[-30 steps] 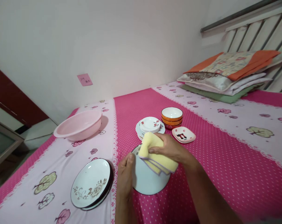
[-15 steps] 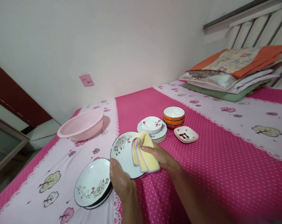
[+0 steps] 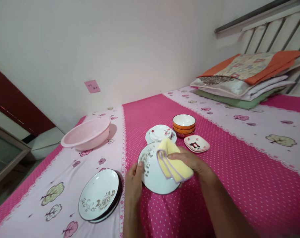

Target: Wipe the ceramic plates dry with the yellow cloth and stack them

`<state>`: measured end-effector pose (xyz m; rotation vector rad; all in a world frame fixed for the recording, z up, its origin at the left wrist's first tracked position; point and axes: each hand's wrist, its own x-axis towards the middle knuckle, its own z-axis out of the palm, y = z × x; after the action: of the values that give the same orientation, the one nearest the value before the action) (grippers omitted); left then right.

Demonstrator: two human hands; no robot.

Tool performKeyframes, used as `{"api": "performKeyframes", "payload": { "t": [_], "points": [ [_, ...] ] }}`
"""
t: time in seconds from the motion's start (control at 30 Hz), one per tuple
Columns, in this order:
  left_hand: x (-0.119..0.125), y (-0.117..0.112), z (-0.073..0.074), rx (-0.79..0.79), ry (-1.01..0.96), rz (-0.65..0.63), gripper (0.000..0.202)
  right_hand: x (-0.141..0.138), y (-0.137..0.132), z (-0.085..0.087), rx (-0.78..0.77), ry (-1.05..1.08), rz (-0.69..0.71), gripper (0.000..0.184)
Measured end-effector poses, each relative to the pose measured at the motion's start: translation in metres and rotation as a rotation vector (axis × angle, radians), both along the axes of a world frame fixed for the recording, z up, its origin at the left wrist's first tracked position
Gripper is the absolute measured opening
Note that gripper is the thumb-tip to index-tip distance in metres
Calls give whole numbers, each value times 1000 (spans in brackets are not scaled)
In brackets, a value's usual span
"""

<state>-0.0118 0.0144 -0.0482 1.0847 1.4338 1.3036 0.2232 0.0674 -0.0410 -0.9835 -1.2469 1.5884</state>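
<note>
My left hand [image 3: 135, 177] grips the left rim of a white plate [image 3: 155, 180] with a dark edge and a brown flower print, thumb on top. The plate is held up and tilted above the bed. In my right hand [image 3: 189, 158] is a folded yellow cloth [image 3: 177, 165] with a purple border, lying over the plate's right side. To the left lies a stack of similar flowered plates [image 3: 97, 191]. Just behind the held plate sits a stack of small white plates [image 3: 160, 131] with red flowers, on top of larger plates partly hidden.
Stacked orange bowls [image 3: 184, 122] and square pink dishes [image 3: 197, 143] stand right of the small plates. A pink basin [image 3: 87, 135] sits at back left. Folded bedding [image 3: 244, 76] is piled at far right. The pink bedspread [image 3: 226, 185] lies underneath, against the white wall [image 3: 140, 49].
Both hands have moved to the right with the plate and the cloth, away from the plate stack at left. The cloth now lies further over the plate's right edge.
</note>
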Motion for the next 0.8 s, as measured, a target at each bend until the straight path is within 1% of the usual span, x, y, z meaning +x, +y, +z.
{"api": "performKeyframes", "payload": {
  "t": [0.07, 0.1, 0.13, 0.17, 0.2, 0.27, 0.33, 0.37, 0.4, 0.47, 0.53, 0.6, 0.67, 0.8],
  "points": [
    [0, -3, 2, -44, 88, -87, 48, 5, 1, 0, -28, -95, 69, 38],
    [0, -4, 2, -62, 106, -115, 48, 5, 2, 0, -32, -150, 71, 37],
    [0, -5, 2, -74, 100, -127, 47, 4, 3, 1, -14, -210, 31, 35],
    [0, -6, 1, -85, 77, -124, 46, 3, 4, 3, 13, -268, -44, 33],
    [-1, -6, -2, -96, 41, -98, 44, 2, 5, 5, 50, -316, -151, 32],
    [-4, -4, -8, -120, -29, -1, 37, 3, 4, 15, 134, -335, -420, 35],
    [-7, 0, -15, -142, -79, 102, 30, 7, 0, 29, 186, -202, -647, 44],
    [-8, 2, -19, -151, -103, 141, 27, 10, -2, 36, 183, -84, -713, 50],
    [-7, 4, -23, -157, -126, 180, 24, 13, -4, 42, 164, 56, -746, 55],
    [-3, 7, -29, -166, -188, 267, 17, 19, -7, 52, 114, 339, -751, 62],
    [3, 10, -35, -169, -272, 366, 10, 22, -8, 58, 87, 522, -724, 64],
    [8, 12, -38, -159, -355, 457, 7, 21, -7, 59, 100, 578, -726, 64],
    [11, 16, -39, -147, -425, 526, 10, 19, -6, 59, 103, 575, -755, 64],
    [12, 25, -40, -132, -520, 581, 21, 18, -5, 57, 80, 601, -768, 65]
  ]
}}
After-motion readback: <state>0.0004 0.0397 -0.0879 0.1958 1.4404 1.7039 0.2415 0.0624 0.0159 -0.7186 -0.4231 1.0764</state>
